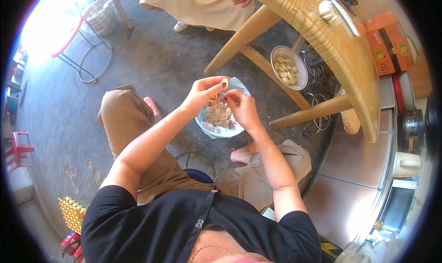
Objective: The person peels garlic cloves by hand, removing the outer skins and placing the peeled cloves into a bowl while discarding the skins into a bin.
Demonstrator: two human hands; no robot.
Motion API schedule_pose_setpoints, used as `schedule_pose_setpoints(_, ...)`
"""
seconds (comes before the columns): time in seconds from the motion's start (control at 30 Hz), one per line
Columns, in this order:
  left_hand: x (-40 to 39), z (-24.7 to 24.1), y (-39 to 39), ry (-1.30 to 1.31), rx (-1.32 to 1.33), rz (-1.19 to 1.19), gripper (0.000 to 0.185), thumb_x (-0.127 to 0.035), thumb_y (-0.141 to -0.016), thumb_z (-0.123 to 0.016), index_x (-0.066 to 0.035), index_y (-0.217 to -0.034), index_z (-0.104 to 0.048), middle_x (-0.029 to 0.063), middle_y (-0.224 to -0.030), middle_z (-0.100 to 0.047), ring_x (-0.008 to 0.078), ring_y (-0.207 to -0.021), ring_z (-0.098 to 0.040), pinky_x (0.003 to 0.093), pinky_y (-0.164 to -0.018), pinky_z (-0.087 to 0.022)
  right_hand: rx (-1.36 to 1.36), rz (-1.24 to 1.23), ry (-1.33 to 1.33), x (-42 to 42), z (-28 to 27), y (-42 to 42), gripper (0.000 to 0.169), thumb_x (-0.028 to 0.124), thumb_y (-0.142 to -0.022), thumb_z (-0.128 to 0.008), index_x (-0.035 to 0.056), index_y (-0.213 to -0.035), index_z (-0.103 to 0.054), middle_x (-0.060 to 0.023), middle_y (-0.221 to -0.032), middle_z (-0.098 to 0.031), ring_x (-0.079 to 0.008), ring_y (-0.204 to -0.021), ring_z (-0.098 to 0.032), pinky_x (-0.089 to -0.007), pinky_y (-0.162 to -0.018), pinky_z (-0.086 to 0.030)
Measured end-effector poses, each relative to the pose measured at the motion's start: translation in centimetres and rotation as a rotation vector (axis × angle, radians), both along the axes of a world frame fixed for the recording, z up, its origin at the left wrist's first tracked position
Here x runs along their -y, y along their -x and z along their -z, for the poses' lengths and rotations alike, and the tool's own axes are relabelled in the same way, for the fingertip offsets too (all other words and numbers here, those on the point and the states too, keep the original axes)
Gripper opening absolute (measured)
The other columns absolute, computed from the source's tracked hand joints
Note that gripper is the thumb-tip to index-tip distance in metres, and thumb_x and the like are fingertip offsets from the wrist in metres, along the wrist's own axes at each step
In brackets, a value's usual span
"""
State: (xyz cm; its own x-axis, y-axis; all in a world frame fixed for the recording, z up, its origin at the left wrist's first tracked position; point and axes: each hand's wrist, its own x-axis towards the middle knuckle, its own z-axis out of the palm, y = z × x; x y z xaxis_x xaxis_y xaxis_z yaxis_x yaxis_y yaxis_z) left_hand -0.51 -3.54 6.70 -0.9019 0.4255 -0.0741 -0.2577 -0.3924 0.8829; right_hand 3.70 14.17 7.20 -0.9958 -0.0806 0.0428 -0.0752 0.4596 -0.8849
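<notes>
My left hand (203, 93) pinches a pale garlic clove (225, 82) between thumb and fingertips. Just right of it, my right hand (243, 107) has its thumb and fingertips drawn together; whether they hold a scrap of skin is too small to tell. Both hands are above a waste bin with a plastic liner (221, 134) on the floor between my feet. Papery garlic skins (218, 115) lie inside it, partly hidden by my hands. To the right, a white bowl (302, 68) holds several peeled garlic cloves (285, 69).
A wooden table (321, 31) with splayed legs stands at the right, bearing garlic bulbs (327, 10). Another person (200, 6) sits beyond the bin. A red-rimmed stool (69, 38) and a lined basket (100, 18) are at upper left. Metal-fronted cabinets (357, 166) run along the right.
</notes>
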Motion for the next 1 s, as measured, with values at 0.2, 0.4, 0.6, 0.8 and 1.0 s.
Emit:
schedule_pose_setpoints(0.2, -0.2, 0.6, -0.1, 0.207, -0.105, -0.012, 0.018, -0.017, -0.092, -0.069, -0.003, -0.102, -0.067, 0.0007, -0.092, -0.068, 0.0039, -0.075, -0.058, 0.0203, -0.06, -0.045, 0.089, 0.039, 0.305, -0.6, -2.6, 0.5, 0.015, 0.012, -0.096, -0.061, -0.0004, -0.099, -0.068, -0.0041, -0.084, -0.071, -0.0098, -0.073, -0.066, -0.0251, -0.065, -0.052)
schedule_pose_setpoints(0.4, -0.1, 0.0, -0.2, 0.563, -0.397, -0.036, 0.013, -0.012, -0.089, -0.069, -0.003, -0.099, -0.073, 0.0029, -0.088, -0.069, 0.0052, -0.074, -0.06, 0.0226, -0.06, -0.047, 0.29, -0.006, 0.365, -2.2, -4.1, 0.3, 0.018, 0.01, -0.093, -0.063, -0.0041, -0.102, -0.069, -0.0094, -0.088, -0.073, -0.0136, -0.076, -0.07, -0.0232, -0.062, -0.052)
schedule_pose_setpoints(0.6, 0.3, -0.7, -0.1, 0.647, -0.754, -0.037, 0.015, -0.009, -0.088, -0.067, -0.002, -0.1, -0.074, 0.0049, -0.088, -0.07, 0.0096, -0.082, -0.065, 0.0272, -0.071, -0.052, 0.389, -0.059, 0.393, -3.3, -4.0, 0.3, 0.018, 0.009, -0.091, -0.064, -0.0057, -0.1, -0.069, -0.0119, -0.087, -0.073, -0.0158, -0.075, -0.071, -0.0227, -0.061, -0.052)
schedule_pose_setpoints(0.8, -0.3, 0.7, -0.1, 0.423, -0.435, 0.031, 0.022, -0.014, -0.093, -0.065, 0.0, -0.109, -0.072, 0.0042, -0.092, -0.072, 0.0074, -0.08, -0.062, 0.0253, -0.07, -0.051, 0.411, 0.003, 0.582, -3.6, -2.4, 0.5, 0.016, 0.01, -0.092, -0.064, -0.0042, -0.097, -0.068, -0.0099, -0.083, -0.071, -0.0139, -0.07, -0.069, -0.0225, -0.061, -0.052)
schedule_pose_setpoints(1.0, -0.6, 0.4, -0.4, 0.34, -0.28, 0.059, 0.027, -0.02, -0.097, -0.062, -0.001, -0.115, -0.071, 0.001, -0.091, -0.07, 0.0039, -0.075, -0.056, 0.0215, -0.063, -0.047, 0.357, 0.042, 0.632, -2.4, -2.2, 0.3, 0.016, 0.012, -0.093, -0.063, -0.0026, -0.1, -0.067, -0.0086, -0.084, -0.07, -0.0119, -0.069, -0.067, -0.0225, -0.062, -0.051)
